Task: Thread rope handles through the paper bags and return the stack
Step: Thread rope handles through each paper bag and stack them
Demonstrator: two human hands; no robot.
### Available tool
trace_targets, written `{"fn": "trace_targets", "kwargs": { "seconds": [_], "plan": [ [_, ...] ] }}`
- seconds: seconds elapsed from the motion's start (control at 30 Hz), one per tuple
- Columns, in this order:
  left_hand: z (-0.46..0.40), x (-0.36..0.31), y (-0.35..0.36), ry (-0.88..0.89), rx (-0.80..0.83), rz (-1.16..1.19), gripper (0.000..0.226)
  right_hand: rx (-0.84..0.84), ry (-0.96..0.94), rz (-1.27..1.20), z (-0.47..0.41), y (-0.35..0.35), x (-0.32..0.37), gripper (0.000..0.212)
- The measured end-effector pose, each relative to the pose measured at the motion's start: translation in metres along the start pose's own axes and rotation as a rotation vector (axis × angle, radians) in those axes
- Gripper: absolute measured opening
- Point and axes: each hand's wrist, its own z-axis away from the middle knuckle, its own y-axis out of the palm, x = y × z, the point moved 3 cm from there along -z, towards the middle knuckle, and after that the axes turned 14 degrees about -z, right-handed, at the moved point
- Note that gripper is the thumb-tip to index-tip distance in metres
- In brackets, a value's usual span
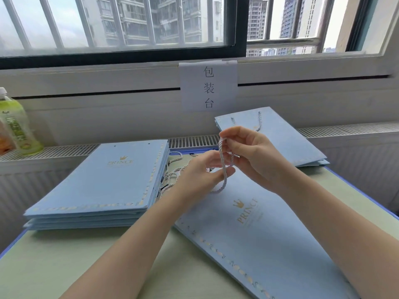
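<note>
Pinching rope (223, 165) near top, right hand (246, 152) fingers curled tight on it. Left hand (199, 175) fingers close on lower part, loop hanging above flat bag (269, 240) on table (64, 262). Bag stack (101, 182) left; roped bag (280, 137) behind.

"PRINCE" on paper bags (254, 229), "包装台" on sign (208, 87)

Matt light-blue paper bags (269, 234) carry glossy gold foil print. The rope handle (223, 167) is twisted cord. The bottle (18, 124) is clear plastic.
</note>
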Motion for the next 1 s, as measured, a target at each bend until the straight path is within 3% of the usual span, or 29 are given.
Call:
{"fn": "trace_targets", "kwargs": {
  "seconds": [0.1,0.23,0.4,0.47,0.63,0.77,0.87,1.0],
  "plan": [
    [0.003,-0.001,0.0,-0.096,0.052,0.162,0.012,0.036,-0.002,0.021,0.0,0.001,-0.003,0.02],
    [0.0,0.005,-0.006,-0.071,-0.04,0.063,0.01,0.006,-0.031,0.002,-0.001,-0.004,0.003,0.023],
    [-0.002,0.014,-0.019,-0.122,-0.291,0.048,0.013,-0.242,-0.183,0.642,-0.002,-0.021,0.016,0.047],
    [-0.002,0.014,-0.019,-0.098,-0.318,-0.024,0.013,-0.206,-0.189,0.713,0.0,-0.014,0.015,0.044],
    [-0.002,0.011,-0.011,0.008,-0.293,-0.054,0.029,0.111,-0.02,0.96,0.0,-0.004,-0.023,0.008],
    [-0.002,0.016,-0.01,-0.016,-0.386,-0.22,0.01,0.087,-0.027,0.984,0.001,-0.008,-0.023,0.015],
    [-0.005,0.026,-0.01,-0.151,-0.316,-0.427,0.011,-0.03,-0.052,1.041,-0.002,-0.018,-0.015,0.017],
    [-0.007,0.032,-0.003,-0.202,-0.136,-0.528,0.015,-0.104,-0.017,1.406,-0.004,-0.032,-0.015,0.016]
  ]
}}
